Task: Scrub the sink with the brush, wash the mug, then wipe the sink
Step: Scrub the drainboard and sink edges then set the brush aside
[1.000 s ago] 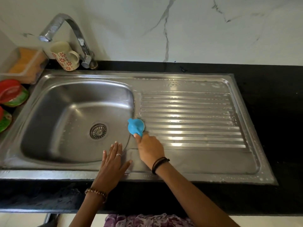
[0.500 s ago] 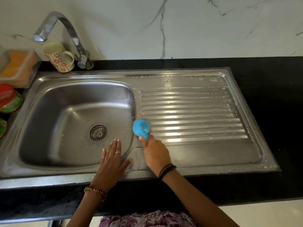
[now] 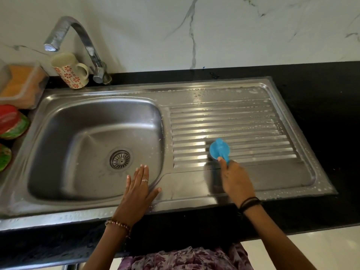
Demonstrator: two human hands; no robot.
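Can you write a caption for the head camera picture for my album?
Right hand scrubs the sink drainboard with a blue brush; left hand rests flat.

One sink (image 3: pixel 97 213) counted, one tap (image 3: pixel 85 41), one mug (image 3: pixel 68 72), one blue brush (image 3: pixel 219 149), two hands seen, one clear tub (image 3: pixel 25 84), two red-green discs counted at left.

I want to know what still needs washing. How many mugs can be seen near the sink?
1. The floral mug stands on the black counter behind the sink's back left corner, beside the faucet base. Others may lie outside the view.
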